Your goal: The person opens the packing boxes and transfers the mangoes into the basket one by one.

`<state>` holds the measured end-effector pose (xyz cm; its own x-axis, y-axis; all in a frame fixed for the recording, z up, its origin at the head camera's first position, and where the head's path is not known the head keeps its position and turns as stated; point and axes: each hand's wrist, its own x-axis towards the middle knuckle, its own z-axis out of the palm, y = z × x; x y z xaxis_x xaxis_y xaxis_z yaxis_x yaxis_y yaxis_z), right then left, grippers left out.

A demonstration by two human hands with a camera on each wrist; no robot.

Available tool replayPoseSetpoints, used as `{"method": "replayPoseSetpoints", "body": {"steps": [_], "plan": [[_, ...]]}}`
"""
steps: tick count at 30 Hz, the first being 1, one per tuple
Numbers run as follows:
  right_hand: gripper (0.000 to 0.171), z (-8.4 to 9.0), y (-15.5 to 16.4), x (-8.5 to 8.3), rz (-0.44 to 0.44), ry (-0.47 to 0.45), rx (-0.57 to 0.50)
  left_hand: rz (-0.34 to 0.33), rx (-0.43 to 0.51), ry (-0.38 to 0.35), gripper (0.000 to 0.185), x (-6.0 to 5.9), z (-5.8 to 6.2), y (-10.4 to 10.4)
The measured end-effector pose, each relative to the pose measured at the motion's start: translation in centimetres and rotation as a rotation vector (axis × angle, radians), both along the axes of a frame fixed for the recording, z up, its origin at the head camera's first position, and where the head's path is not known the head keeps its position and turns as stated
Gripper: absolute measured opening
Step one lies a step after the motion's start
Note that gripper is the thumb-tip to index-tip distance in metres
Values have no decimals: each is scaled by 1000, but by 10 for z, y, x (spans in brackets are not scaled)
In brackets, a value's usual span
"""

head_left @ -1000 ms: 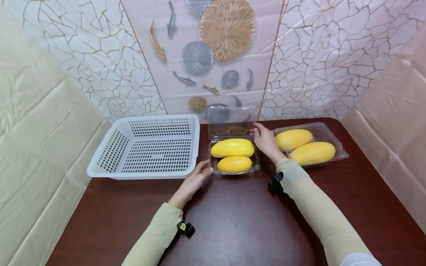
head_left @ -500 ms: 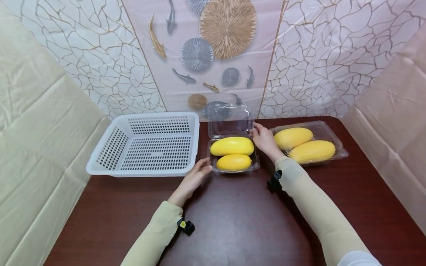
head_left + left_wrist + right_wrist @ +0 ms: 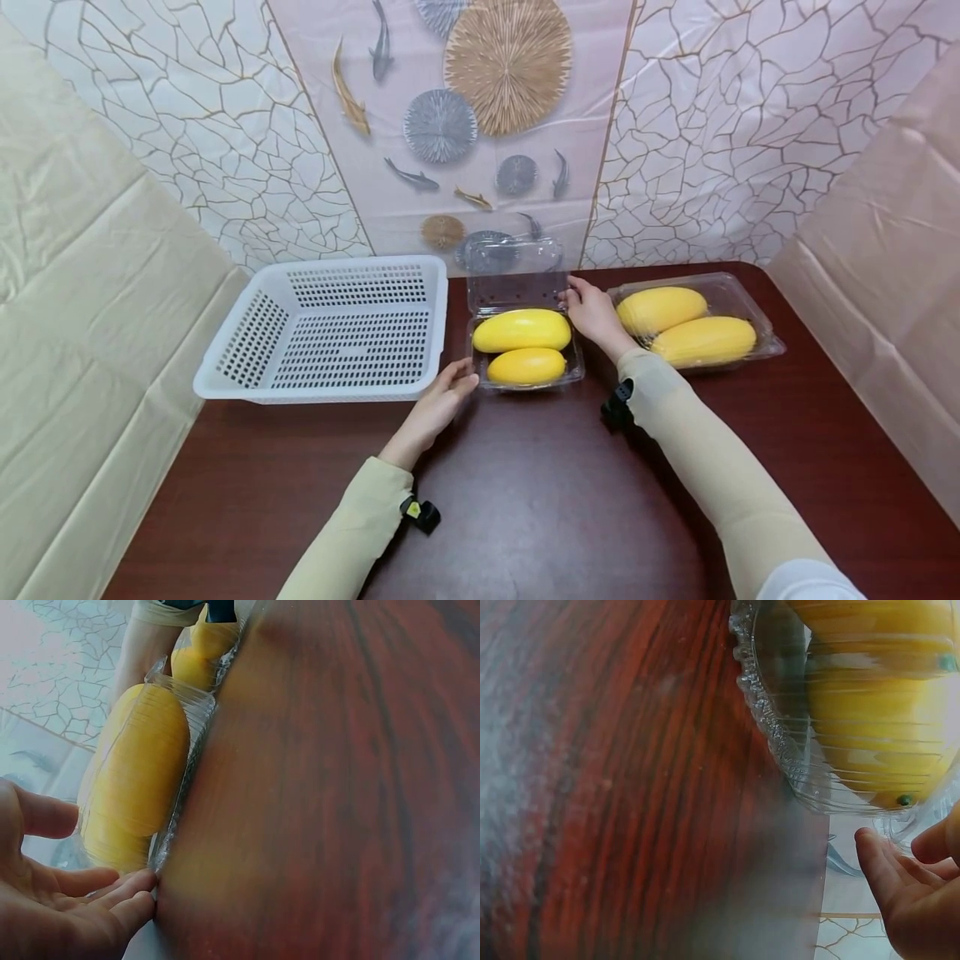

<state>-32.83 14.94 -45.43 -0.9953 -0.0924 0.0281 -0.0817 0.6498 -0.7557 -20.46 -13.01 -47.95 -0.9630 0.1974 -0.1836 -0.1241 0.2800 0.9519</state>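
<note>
An open clear plastic clamshell box point(image 3: 576, 372) stands mid-table in the head view, its lid point(image 3: 517, 287) tipped up at the back. Two smooth yellow melons lie in it, a larger back melon point(image 3: 521, 331) and a smaller front melon point(image 3: 527, 367). My left hand point(image 3: 435, 406) touches the box's front left side; its fingers point(image 3: 131, 889) are extended by the wall in the left wrist view. At the back right corner, by the raised lid, is my right hand point(image 3: 596, 318). Its fingers point(image 3: 885, 874) look fairly straight, thumb apart, near the plastic.
A white perforated basket point(image 3: 435, 333) stands left of the box. To the right, beyond my right hand, a second clear box point(image 3: 768, 343) lies closed over two yellow melons point(image 3: 703, 342). A patterned cloth wall point(image 3: 697, 167) rises behind the dark wooden table point(image 3: 517, 500).
The raised lid has shifted slightly. Both hands stay beside the box, and the melons remain in place; the head view itself shifts a little.
</note>
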Motion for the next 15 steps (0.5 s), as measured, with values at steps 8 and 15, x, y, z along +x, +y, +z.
{"method": "replayPoseSetpoints", "body": {"steps": [8, 15], "plan": [[50, -2, 0, -6, -7, -19, -6, 5, -48, 3, 54, 0, 0, 1], [50, -1, 0, -10, -15, -11, 22, -4, -59, 11, 54, -1, 0, 1]]}}
